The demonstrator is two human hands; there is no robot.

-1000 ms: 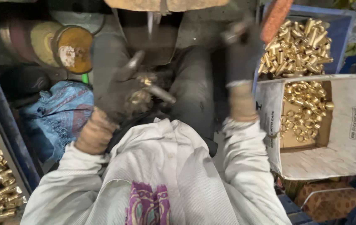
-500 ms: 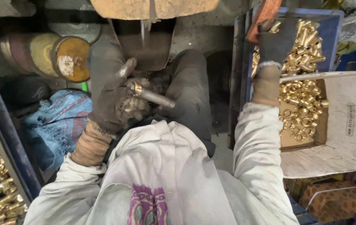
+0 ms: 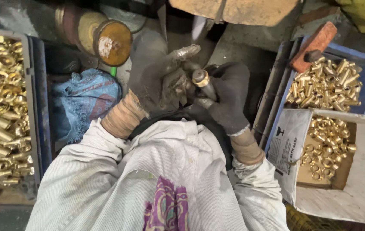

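While both gloved hands meet, the left hand (image 3: 161, 81) and right hand (image 3: 227, 96) pinch a brass ring (image 3: 200, 78) — on a steel rod (image 3: 208, 90).

A grimy floor (image 3: 242, 47) carries everything. Right of the blue cloth bundle (image 3: 84, 100) sit a blue crate (image 3: 362, 60) and a cardboard box (image 3: 362, 192); left, seemingly another crate (image 3: 32, 85) of brass parts.
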